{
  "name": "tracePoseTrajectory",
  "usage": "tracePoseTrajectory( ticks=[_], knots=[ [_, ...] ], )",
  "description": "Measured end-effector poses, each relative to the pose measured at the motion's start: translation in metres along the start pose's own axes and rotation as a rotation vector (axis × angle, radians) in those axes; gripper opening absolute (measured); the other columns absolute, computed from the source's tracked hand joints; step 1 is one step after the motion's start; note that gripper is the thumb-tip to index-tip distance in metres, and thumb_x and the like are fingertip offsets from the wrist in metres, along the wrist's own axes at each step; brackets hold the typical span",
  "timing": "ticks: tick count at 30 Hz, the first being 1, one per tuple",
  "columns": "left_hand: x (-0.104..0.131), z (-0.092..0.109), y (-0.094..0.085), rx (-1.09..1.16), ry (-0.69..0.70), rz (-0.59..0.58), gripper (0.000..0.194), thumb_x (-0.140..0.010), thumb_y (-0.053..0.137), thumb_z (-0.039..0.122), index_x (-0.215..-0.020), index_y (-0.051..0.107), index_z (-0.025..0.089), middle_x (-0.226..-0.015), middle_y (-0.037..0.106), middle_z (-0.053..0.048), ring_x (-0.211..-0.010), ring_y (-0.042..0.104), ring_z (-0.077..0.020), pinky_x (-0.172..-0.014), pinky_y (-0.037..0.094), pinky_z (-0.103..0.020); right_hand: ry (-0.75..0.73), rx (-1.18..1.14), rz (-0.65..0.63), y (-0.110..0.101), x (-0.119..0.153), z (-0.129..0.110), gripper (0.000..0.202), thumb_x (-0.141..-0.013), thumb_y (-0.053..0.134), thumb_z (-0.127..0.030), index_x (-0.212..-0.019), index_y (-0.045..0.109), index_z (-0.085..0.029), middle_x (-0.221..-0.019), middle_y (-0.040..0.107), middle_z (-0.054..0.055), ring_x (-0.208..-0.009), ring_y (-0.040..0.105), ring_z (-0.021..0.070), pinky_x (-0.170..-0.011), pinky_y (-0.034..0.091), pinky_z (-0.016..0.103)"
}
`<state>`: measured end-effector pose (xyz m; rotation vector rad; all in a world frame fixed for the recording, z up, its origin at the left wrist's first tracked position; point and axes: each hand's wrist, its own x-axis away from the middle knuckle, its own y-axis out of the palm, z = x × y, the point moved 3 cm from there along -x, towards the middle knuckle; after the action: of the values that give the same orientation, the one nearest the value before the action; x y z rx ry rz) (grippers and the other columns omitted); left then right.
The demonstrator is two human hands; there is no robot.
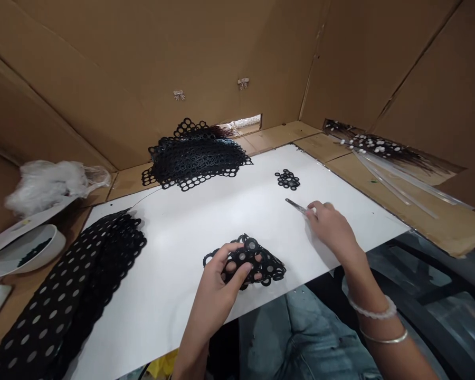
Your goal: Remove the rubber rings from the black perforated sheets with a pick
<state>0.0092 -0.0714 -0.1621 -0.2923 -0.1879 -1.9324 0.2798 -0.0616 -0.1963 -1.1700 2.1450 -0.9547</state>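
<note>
Near the front edge of the white board, my left hand [221, 290] has its thumb and fingers closed on a piece of black ring-patterned mesh [275, 266]. Some of its rings have pale centres, and fingertips show through others. To the right, my right hand [332, 227] grips a slim metal tool [295, 206]. Its narrow end points left and away from me over the board; the rest is hidden in my fingers, so its kind is unclear. Just beyond the tool lies a small cluster of black rings [287, 180], touched by neither hand.
A heap of black ring mesh [200, 158] is at the back of the white board [174, 232]. Dotted black material [43, 311] runs along the left, beside a white bowl [57, 243] and clear plastic [55, 182]. Cardboard walls [221, 47] enclose the board; clear strips [411, 182] lie right.
</note>
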Motion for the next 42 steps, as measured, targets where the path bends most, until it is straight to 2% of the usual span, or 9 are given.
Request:
tracePoseTrajectory(
  ticks=[4, 8, 13, 18, 23, 26, 30, 32, 42],
  knots=[
    [-0.003, 0.002, 0.001, -0.005, 0.008, -0.004, 0.025, -0.082, 0.063, 0.03, -0.105, 0.056, 0.023, -0.071, 0.067, 0.003, -0.061, 0.066, -0.0136, -0.066, 0.051, -0.024, -0.277, -0.137, 0.178, -0.002, 0.043, -0.048, 0.035, -0.089, 0.047, -0.037, -0.116, 0.058, -0.018, -0.124, 0.051, 0.017, -0.117, 0.046, 0.0327, -0.093, 0.04, 0.05],
    [-0.003, 0.005, 0.004, -0.071, 0.054, -0.056, 0.016, -0.083, 0.062, 0.029, -0.098, 0.06, 0.022, -0.073, 0.064, 0.002, -0.071, 0.064, -0.0141, -0.068, 0.05, -0.023, -0.553, -0.499, -0.124, 0.014, 0.09, -0.095, 0.035, -0.092, 0.05, -0.029, -0.126, 0.051, -0.022, -0.116, 0.062, 0.008, -0.107, 0.057, 0.0204, -0.087, 0.05, 0.034],
    [0.003, 0.003, 0.007, -0.136, 0.039, -0.104, 0.012, -0.084, 0.058, 0.021, -0.096, 0.059, 0.023, -0.069, 0.058, 0.005, -0.068, 0.061, -0.0119, -0.068, 0.05, -0.021, -0.37, -0.674, -0.136, 0.018, 0.092, -0.101, 0.017, -0.09, 0.051, -0.022, -0.085, 0.067, -0.02, -0.078, 0.069, 0.002, -0.074, 0.064, 0.0149, -0.065, 0.051, 0.026],
    [0.003, 0.005, 0.016, -0.019, -0.014, -0.148, 0.005, -0.084, 0.058, 0.021, -0.088, 0.056, 0.022, -0.07, 0.06, 0.005, -0.069, 0.065, -0.0135, -0.068, 0.051, -0.023, -0.225, -0.897, -0.053, 0.009, 0.081, -0.093, 0.022, -0.09, 0.053, -0.026, -0.072, 0.065, -0.019, -0.067, 0.066, 0.001, -0.063, 0.062, 0.0129, -0.059, 0.049, 0.024],
    [0.004, 0.005, 0.014, 0.006, 0.012, -0.129, 0.007, -0.083, 0.06, 0.023, -0.078, 0.056, 0.021, -0.065, 0.05, 0.007, -0.068, 0.065, -0.0132, -0.069, 0.051, -0.024, -0.188, -1.133, 0.289, -0.013, 0.063, -0.074, 0.023, -0.095, 0.047, -0.028, -0.076, 0.056, -0.02, -0.067, 0.061, -0.003, -0.058, 0.057, 0.0092, -0.058, 0.046, 0.022],
    [0.004, 0.003, 0.007, 0.019, 0.02, -0.076, 0.008, -0.083, 0.061, 0.025, -0.078, 0.057, 0.022, -0.065, 0.049, 0.007, -0.067, 0.064, -0.0136, -0.071, 0.051, -0.026, -0.295, -1.046, 0.375, -0.025, 0.067, -0.074, 0.016, -0.094, 0.047, -0.022, -0.08, 0.054, -0.019, -0.072, 0.06, -0.001, -0.064, 0.056, 0.0114, -0.061, 0.046, 0.025],
    [0.005, 0.006, 0.006, -0.055, 0.05, -0.05, 0.006, -0.084, 0.061, 0.027, -0.085, 0.059, 0.021, -0.067, 0.057, 0.005, -0.063, 0.058, -0.0128, -0.065, 0.047, -0.024, -0.594, -0.695, -0.044, -0.01, 0.097, -0.099, 0.017, -0.094, 0.038, -0.014, -0.091, 0.053, -0.02, -0.079, 0.052, 0.001, -0.07, 0.052, 0.0127, -0.06, 0.044, 0.025],
    [0.007, 0.009, 0.006, -0.108, 0.091, -0.081, 0.007, -0.085, 0.061, 0.027, -0.088, 0.062, 0.02, -0.068, 0.056, 0.004, -0.064, 0.054, -0.0125, -0.063, 0.045, -0.022, -0.635, -0.564, -0.137, 0.002, 0.109, -0.106, 0.012, -0.093, 0.041, -0.017, -0.097, 0.051, -0.02, -0.081, 0.051, 0.002, -0.071, 0.051, 0.0141, -0.06, 0.044, 0.026],
    [0.009, 0.008, 0.002, -0.031, 0.095, -0.179, 0.018, -0.087, 0.058, 0.024, -0.097, 0.073, 0.022, -0.081, 0.067, 0.0, -0.079, 0.06, -0.0152, -0.077, 0.05, -0.024, -0.73, -0.365, 0.018, 0.016, 0.104, -0.109, 0.012, -0.094, 0.044, -0.018, -0.099, 0.055, -0.019, -0.077, 0.054, 0.004, -0.07, 0.053, 0.0165, -0.058, 0.047, 0.026]
  ],
)
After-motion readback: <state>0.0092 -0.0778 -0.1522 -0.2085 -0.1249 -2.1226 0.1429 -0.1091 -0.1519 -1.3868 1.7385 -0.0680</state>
